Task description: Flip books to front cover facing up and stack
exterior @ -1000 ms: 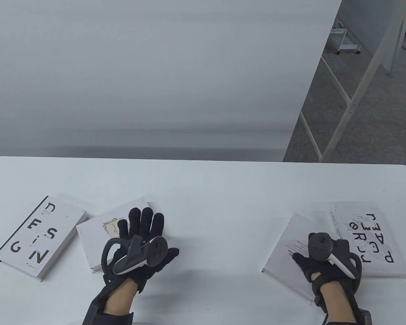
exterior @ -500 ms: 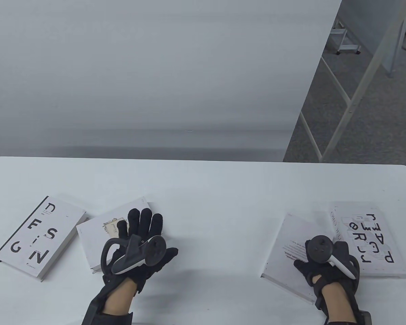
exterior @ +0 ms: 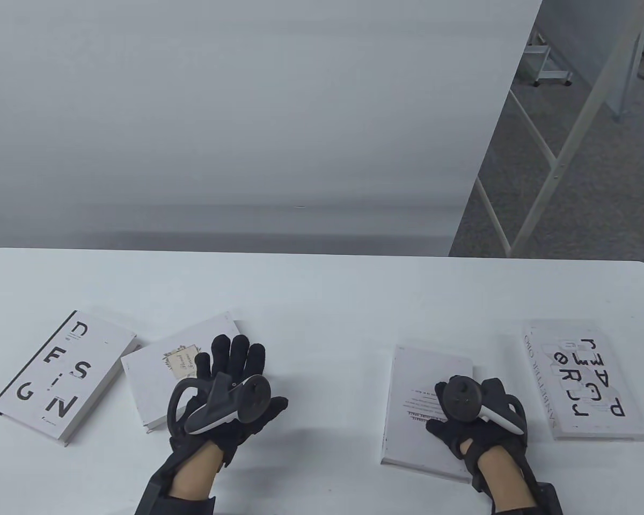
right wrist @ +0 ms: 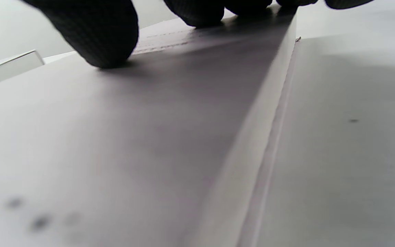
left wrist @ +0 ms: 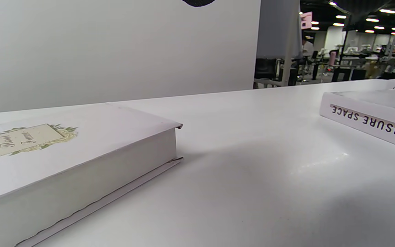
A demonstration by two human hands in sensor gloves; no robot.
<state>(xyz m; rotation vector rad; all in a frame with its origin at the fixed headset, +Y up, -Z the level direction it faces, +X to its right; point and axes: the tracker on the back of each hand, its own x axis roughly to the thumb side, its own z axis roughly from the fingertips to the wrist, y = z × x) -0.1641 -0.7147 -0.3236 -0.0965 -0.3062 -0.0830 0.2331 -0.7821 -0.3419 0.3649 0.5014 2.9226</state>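
Now right hand (exterior: pixel 475 413) on lengthwise book (exterior: pixel 416 375)

White partition (exterior: pixel 247 107), grey carpet (exterior: pixel 595 177)

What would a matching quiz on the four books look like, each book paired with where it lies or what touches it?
Books:
1. DESIGN book
2. Floral book
3. LEISURE SPACE book
4. PAPER book

Places or states:
A. Far right of the table, untouched
B. Under the right hand
C. Far left, untouched
D. Under the left hand, label facing up

Pairs: 1-C, 2-D, 3-B, 4-A
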